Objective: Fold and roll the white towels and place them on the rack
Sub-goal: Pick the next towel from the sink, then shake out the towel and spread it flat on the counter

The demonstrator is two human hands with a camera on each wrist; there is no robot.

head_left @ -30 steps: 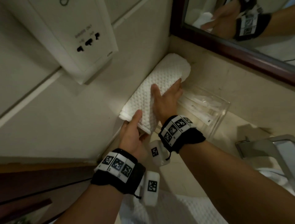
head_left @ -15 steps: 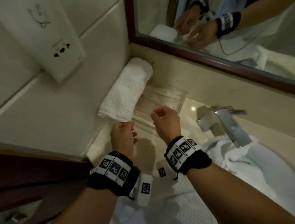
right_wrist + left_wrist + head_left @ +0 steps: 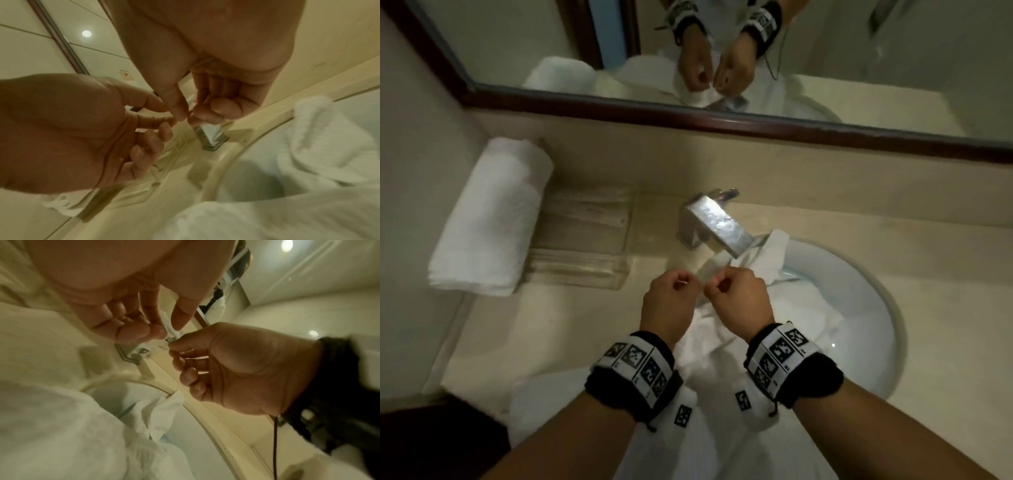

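Observation:
A rolled white towel [image 3: 486, 219] lies at the counter's left end against the wall, with no hand on it. Loose white towels [image 3: 726, 332] are heaped in the sink [image 3: 876, 308] and over its front edge. My left hand [image 3: 683, 282] and right hand [image 3: 714, 287] hover above that heap, fingers curled, thumbs and forefingers nearly meeting. Each pinches a small bit of a white towel's edge [image 3: 167, 331], seen best in the left wrist view. There the right hand [image 3: 174, 344] meets the left hand [image 3: 164, 327]. The mirror shows the same pinch.
A clear plastic tray [image 3: 585, 240] sits between the rolled towel and the chrome faucet [image 3: 717, 222], which juts over the sink just beyond my hands. A wood-framed mirror [image 3: 688, 120] runs along the back. Bare beige counter [image 3: 534, 342] lies front left.
Both hands let go of the rolled towel and moved right to the sink, where they now pinch a loose towel. The head view swung right with them.

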